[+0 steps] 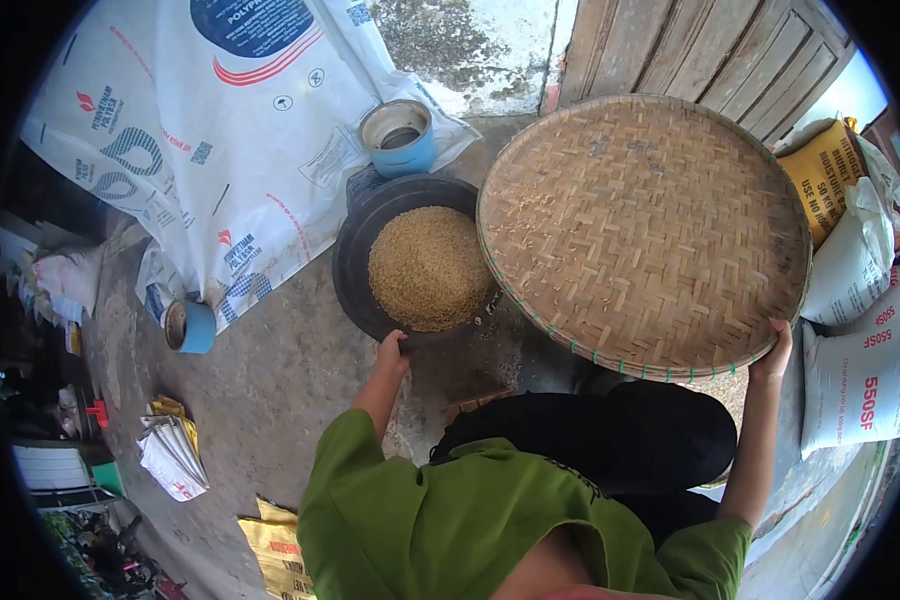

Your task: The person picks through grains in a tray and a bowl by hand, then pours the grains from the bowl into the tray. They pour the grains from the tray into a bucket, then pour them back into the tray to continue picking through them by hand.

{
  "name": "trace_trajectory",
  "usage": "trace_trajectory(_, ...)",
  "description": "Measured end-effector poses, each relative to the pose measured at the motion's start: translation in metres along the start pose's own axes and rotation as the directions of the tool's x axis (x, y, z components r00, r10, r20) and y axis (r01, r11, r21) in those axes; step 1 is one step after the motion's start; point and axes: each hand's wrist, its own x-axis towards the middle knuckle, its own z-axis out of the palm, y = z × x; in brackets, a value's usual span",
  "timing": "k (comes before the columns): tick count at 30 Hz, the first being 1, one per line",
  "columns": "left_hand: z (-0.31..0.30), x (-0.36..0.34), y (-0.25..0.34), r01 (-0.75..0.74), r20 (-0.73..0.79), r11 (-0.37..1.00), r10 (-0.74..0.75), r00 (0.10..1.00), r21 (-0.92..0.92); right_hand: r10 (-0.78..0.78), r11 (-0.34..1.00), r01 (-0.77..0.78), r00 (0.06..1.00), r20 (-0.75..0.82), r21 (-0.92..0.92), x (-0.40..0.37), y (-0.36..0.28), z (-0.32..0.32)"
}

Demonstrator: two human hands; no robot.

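My left hand (394,348) is closed on the near rim of a black basin (350,285), which holds a heap of yellowish grain (428,268). To the right, my right hand (775,350) grips the lower right edge of a large round woven bamboo tray (640,230). The tray is tilted, its left edge overlapping the basin's right side, and a few grains lie scattered on its weave. Behind the basin stands a blue pot (398,140) with an open top. Under the tray's lower right edge, part of another grain-covered surface (722,392) shows.
White printed sheeting (260,150) spreads at the upper left, a small blue pot (190,327) at its near corner. Folded sacks (173,450) and a yellow sack (278,550) lie on the floor. Full sacks (855,380) stand at the right, near a wooden door (700,60).
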Motion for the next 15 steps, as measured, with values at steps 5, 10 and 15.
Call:
trace_trajectory(5,-0.013,-0.083,-0.069,0.231,0.128,0.971,-0.222,0.967,-0.063,-0.004,1.0,0.002,0.998,0.062,0.022,-0.007,-0.003,-0.011)
trace_trajectory(10,-0.048,-0.123,-0.106,0.294,0.266,0.955,-0.292,0.919,0.033,0.024,1.0,-0.026,0.997,0.077,0.017,-0.037,-0.012,0.022)
trace_trajectory(15,-0.064,-0.124,0.052,0.351,-0.125,0.435,-0.467,0.875,0.829,0.094,0.995,-0.098,0.978,0.185,0.012,-0.03,0.001,0.103)
